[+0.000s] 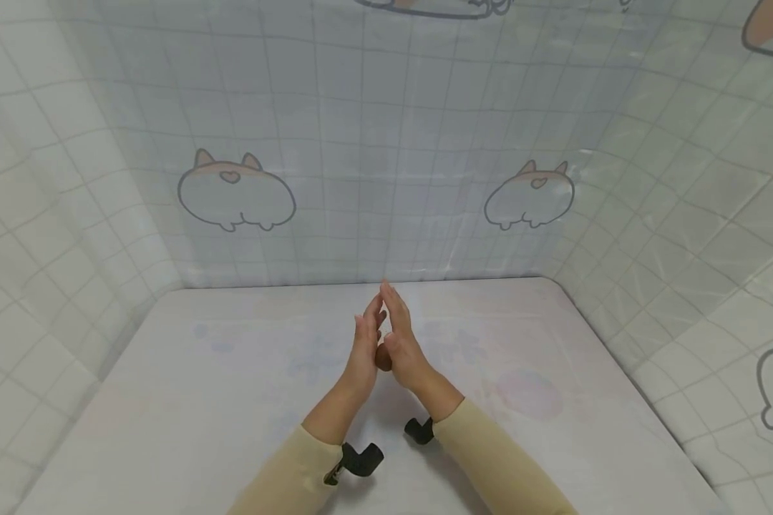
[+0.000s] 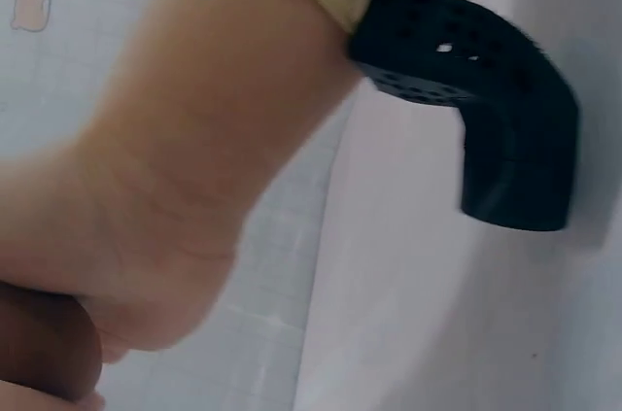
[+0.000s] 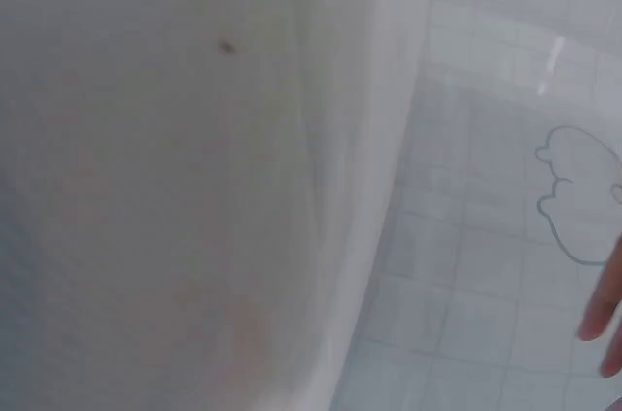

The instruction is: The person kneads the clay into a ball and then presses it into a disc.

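In the head view, the left hand (image 1: 363, 354) and the right hand (image 1: 407, 357) stand palm to palm, fingers straight and pointing away, their tips close together. Between the heels of the palms sits a smooth, rounded brown lump (image 1: 383, 357), pressed from both sides. The left wrist view shows the same brown lump (image 2: 44, 348) against the base of the left hand (image 2: 146, 265); its far part is hidden. What it is made of, I cannot tell. Only a few fingertips (image 3: 603, 314) of a hand enter the right wrist view, at its right edge.
Beneath the hands lies a pale table (image 1: 232, 400) with faint flower prints. Grid-patterned sheeting (image 1: 386, 129) with corgi drawings walls the back and sides. Black wrist-camera mounts (image 1: 363, 460) stick out from the cream sleeves (image 1: 496, 458).
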A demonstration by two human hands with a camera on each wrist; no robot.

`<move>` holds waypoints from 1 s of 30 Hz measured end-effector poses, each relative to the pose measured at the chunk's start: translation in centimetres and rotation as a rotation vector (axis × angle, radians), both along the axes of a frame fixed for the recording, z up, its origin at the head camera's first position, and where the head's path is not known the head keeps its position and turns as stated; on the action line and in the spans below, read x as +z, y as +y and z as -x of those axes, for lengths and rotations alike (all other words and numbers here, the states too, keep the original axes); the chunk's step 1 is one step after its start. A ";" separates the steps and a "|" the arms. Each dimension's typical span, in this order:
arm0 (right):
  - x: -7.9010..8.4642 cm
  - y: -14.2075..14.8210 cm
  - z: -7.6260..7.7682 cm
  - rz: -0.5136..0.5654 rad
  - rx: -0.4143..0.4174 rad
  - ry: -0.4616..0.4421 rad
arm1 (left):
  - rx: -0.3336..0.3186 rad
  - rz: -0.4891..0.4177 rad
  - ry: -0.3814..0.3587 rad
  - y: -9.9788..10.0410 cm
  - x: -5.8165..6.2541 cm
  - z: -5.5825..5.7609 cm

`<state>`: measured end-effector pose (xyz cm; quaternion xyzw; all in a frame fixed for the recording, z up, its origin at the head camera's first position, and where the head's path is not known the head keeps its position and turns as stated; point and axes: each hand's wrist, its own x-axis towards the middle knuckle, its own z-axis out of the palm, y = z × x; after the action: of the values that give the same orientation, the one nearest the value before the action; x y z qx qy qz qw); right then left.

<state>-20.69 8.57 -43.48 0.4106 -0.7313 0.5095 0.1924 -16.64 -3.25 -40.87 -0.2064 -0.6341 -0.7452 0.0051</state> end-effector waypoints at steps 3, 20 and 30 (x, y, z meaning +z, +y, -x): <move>-0.3 -0.2 -0.2 -0.009 0.011 -0.002 | 0.038 -0.007 0.049 0.0 0.3 0.0; 0.2 -0.7 -1.8 0.060 0.155 -0.099 | 0.151 0.089 0.087 0.1 0.7 1.0; 1.4 -0.8 -2.5 0.111 0.086 -0.026 | 0.142 0.142 -0.032 0.3 -0.2 1.2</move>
<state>-18.23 7.81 -42.10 0.4238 -0.6860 0.5623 0.1833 -17.88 -2.97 -41.04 -0.1491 -0.6985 -0.6992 0.0330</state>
